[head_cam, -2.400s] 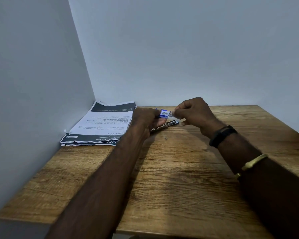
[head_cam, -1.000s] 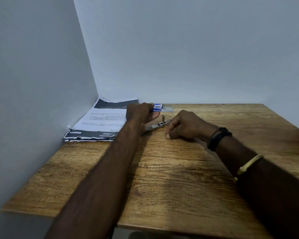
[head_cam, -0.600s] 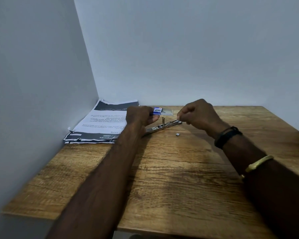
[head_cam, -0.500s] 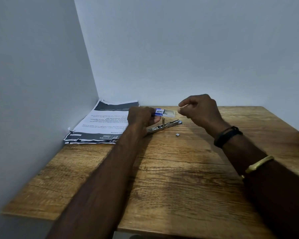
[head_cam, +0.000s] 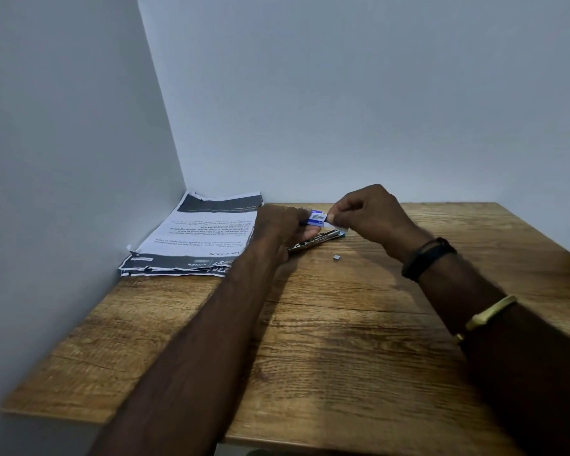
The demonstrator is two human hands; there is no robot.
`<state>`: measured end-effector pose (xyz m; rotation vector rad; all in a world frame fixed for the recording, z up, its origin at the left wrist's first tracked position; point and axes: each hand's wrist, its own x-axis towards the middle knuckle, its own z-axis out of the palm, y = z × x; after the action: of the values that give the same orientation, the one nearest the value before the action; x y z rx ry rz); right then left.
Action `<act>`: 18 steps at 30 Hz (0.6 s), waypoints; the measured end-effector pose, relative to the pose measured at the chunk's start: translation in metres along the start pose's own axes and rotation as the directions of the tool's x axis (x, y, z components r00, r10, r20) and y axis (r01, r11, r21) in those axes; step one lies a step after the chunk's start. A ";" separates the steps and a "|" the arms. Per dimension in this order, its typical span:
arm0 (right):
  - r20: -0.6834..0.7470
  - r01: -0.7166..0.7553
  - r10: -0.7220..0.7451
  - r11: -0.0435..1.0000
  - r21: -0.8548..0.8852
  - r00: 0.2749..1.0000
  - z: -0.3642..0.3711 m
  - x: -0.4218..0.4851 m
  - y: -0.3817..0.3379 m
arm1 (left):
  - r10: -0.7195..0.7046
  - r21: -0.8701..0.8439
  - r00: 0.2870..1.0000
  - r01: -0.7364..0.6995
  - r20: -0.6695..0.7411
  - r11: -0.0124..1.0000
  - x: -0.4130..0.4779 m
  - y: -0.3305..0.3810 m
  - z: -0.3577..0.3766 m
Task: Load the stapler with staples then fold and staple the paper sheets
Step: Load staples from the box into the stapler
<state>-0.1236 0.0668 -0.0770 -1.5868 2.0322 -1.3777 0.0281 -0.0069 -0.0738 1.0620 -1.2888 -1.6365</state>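
Head view suggests loading is barely begun: left hand (head_cam: 280, 225) grips the staple box (head_cam: 317, 218), right hand (head_cam: 372, 215) pinches its end, above the opened stapler (head_cam: 313, 242) near the surface's (head_cam: 343, 357) far edge, while papers (head_cam: 198, 235) in the far left corner lie unfolded and unstapled

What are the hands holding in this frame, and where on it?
Left hand grips the small blue staple box by its left end; right hand pinches at its right end.
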 end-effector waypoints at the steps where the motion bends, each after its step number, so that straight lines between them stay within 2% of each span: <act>1: 0.004 -0.018 0.018 0.999 0.043 1.000 0.001 0.000 0.001 | -0.001 0.003 1.000 0.001 0.000 1.000 0.000 0.000 0.000; 7: 0.018 -0.090 0.089 0.979 0.180 0.996 -0.002 0.000 0.001 | -0.003 -0.006 1.000 0.003 -0.010 1.000 -0.002 0.001 -0.001; 10: -0.015 -0.169 0.182 0.938 0.303 0.983 -0.008 0.000 0.000 | 0.000 -0.041 0.999 -0.002 -0.035 0.999 -0.002 0.003 -0.003; 15: 0.184 -0.358 0.308 0.765 0.536 0.933 -0.013 0.000 0.002 | 0.017 -0.076 0.997 -0.023 -0.075 0.997 0.000 0.003 -0.006; 18: 0.208 -0.374 0.313 0.717 0.589 0.927 -0.011 0.000 0.004 | 0.025 -0.070 0.997 -0.029 -0.066 0.997 0.000 0.002 -0.005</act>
<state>-0.1337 0.0729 -0.0743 -0.9049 1.4724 -1.5565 0.0332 -0.0088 -0.0730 1.0419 -1.1888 -1.6025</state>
